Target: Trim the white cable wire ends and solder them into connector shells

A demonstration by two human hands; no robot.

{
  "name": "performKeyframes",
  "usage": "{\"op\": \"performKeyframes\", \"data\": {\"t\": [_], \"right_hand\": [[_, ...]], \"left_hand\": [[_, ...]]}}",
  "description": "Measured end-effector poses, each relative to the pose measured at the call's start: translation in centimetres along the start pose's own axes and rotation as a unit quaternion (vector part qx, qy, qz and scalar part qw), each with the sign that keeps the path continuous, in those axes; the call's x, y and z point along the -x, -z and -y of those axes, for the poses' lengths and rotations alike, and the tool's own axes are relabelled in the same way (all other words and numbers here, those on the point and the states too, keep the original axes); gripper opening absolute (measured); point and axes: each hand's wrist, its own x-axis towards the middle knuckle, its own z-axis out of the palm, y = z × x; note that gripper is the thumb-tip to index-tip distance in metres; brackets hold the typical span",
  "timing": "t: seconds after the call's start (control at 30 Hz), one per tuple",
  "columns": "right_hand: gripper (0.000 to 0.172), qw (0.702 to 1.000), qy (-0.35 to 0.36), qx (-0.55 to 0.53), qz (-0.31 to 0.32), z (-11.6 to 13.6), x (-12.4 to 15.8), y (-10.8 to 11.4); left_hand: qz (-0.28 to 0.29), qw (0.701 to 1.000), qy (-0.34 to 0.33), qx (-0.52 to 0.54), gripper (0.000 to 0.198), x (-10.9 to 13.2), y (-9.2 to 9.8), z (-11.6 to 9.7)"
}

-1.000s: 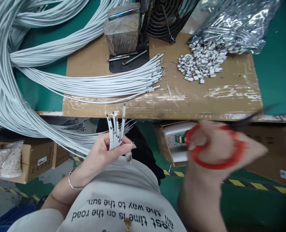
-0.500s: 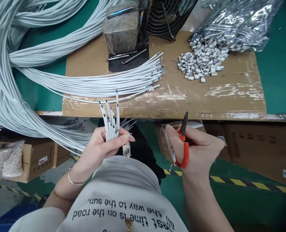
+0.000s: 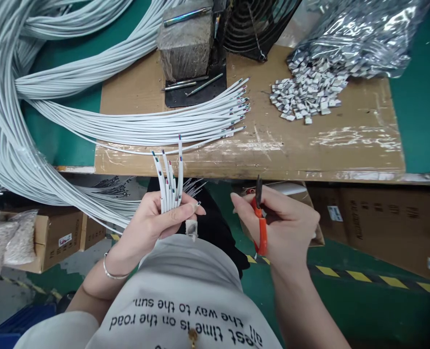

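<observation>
My left hand (image 3: 169,215) is closed around several white cables (image 3: 169,182), whose cut ends with coloured wire tips point up toward the bench. A finger of that hand wears a whitish wrap (image 3: 191,229). To the right, apart from the cables, my right hand (image 3: 280,220) grips small scissors or snips with red-orange handles (image 3: 261,235); their dark blades (image 3: 259,190) point upward. Whether the blades are parted I cannot tell. Beyond my hands a bundle of white cables (image 3: 171,127) lies on the cardboard sheet (image 3: 273,155), its ends facing right.
A pile of small white connectors (image 3: 307,94) spills from a silvery plastic bag (image 3: 367,34). Behind the bundle stand a wrapped block (image 3: 186,48) and a black fan grille (image 3: 254,29). Thick cable coils (image 3: 4,97) hang over the left bench edge. Cardboard boxes (image 3: 382,218) sit below.
My right hand has moved left with the red-handled tool, closer to my left hand. My left hand holds the cables nearly still; the view has shifted slightly.
</observation>
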Motion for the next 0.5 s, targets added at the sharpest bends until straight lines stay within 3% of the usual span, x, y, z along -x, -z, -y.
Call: {"op": "performKeyframes", "data": {"t": [0.13, 0.5], "right_hand": [[0.025, 0.999, 0.005, -0.032, 0.031, 0.27, -0.12, -0.28], [0.011, 0.993, -0.021, -0.093, 0.067, 0.61, 0.01, -0.88]], "left_hand": [[0.01, 1.0, -0.001, -0.014, 0.023, 0.05, 0.05, -0.05], [0.001, 1.0, 0.012, -0.024, 0.029, 0.18, 0.0, -0.1]]}}
